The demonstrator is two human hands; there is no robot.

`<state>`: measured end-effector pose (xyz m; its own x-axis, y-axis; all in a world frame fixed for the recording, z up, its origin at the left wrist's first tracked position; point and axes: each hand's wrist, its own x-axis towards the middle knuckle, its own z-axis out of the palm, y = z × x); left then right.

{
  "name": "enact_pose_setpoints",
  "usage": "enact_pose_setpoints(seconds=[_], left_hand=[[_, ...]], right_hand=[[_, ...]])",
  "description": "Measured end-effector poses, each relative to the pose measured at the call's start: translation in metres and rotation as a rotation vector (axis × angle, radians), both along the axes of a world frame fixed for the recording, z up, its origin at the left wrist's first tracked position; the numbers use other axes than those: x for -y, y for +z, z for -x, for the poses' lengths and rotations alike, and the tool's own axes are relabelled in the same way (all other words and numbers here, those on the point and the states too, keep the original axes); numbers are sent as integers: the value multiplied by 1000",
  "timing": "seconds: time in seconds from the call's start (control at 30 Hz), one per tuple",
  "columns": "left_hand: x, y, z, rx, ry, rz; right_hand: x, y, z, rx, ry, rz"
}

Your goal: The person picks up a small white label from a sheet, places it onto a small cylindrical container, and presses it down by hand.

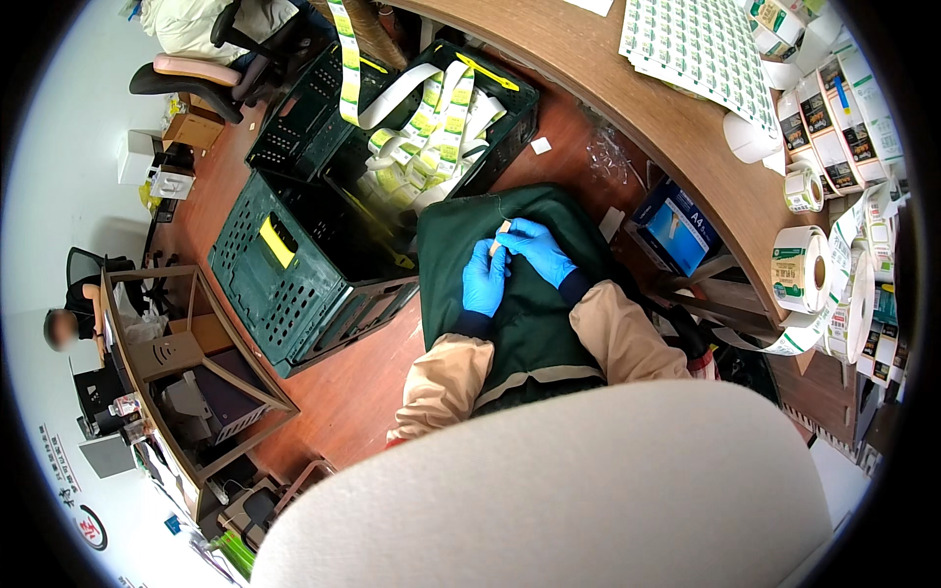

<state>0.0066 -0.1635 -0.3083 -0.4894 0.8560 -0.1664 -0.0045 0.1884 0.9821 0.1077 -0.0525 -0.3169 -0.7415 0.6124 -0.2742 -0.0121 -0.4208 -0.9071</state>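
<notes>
Both hands wear blue gloves and meet over the dark green apron (529, 338) on my lap. Between them is a small, flat tan piece (506, 226), too small to name exactly. My left hand (484, 281) pinches its lower end with closed fingers. The fingers of my right hand (539, 249) are closed on the same piece from the other side. A thin dark thread seems to rise from its top. Just beyond my hands, a green plastic crate (515, 118) holds a heap of printed label strips (431, 137).
A second perforated crate (279, 279) with a yellow handle stands at my left. The curved wooden desk (676, 147) on the right bears label sheets (691, 59) and label rolls (799, 269). Under it sits a blue box (676, 230). A seated person (83, 304) is far left.
</notes>
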Motion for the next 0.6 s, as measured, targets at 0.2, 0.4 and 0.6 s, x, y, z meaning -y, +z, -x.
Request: enact_pose_setpoints(seconds=[0.2,0.4,0.6], left_hand=[[0,0,1,60,-9,-51],[-2,3,0,47,20,-30],[0,2,0,22,2,3]], right_hand=[[2,0,3,56,-54,80],[1,1,1,11,-36,35],[1,3,3,28,-57,-45]])
